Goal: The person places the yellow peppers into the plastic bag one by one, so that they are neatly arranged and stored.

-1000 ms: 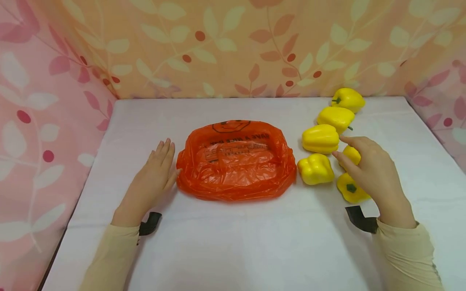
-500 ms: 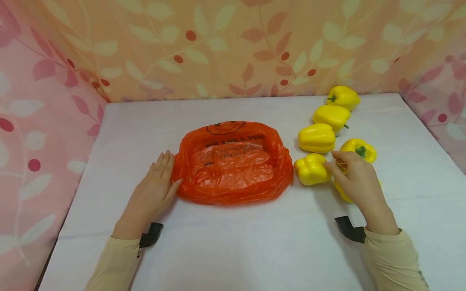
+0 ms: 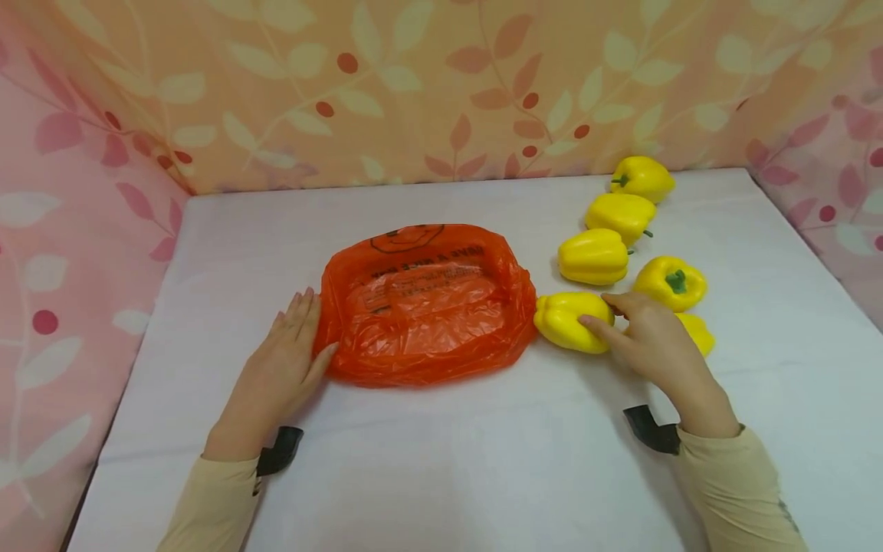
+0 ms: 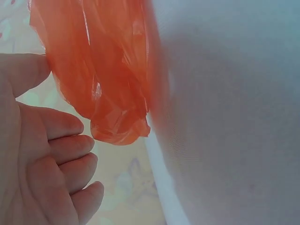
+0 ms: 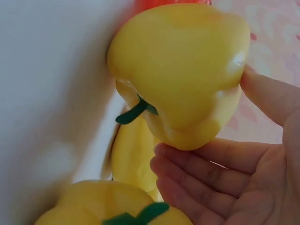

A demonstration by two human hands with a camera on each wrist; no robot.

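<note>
My right hand (image 3: 655,337) holds a yellow bell pepper (image 3: 567,322) between thumb and fingertips. In the right wrist view, this bell pepper (image 5: 183,70) shows its green stem, with the thumb on one side and fingers on the other. Its far end meets the right side of an orange-red plastic bag (image 3: 428,314) with dark print, spread open on the table. Against the bag's left side, my left hand (image 3: 279,368) lies with extended fingers. The left wrist view shows the thumb of that hand (image 4: 51,150) touching the bag's crinkled side (image 4: 103,70).
Several more yellow bell peppers stand at the right: one at the back (image 3: 641,179), two in front of it (image 3: 619,217) (image 3: 592,257), another beside my right hand (image 3: 669,284). One (image 3: 697,333) is partly hidden by that hand. A patterned curtain (image 3: 414,92) borders the white table (image 3: 441,475).
My right hand has come down from the peppers farther right, taken hold of the nearest bell pepper and shifted it left against the bag. My left hand has settled against the bag's side.
</note>
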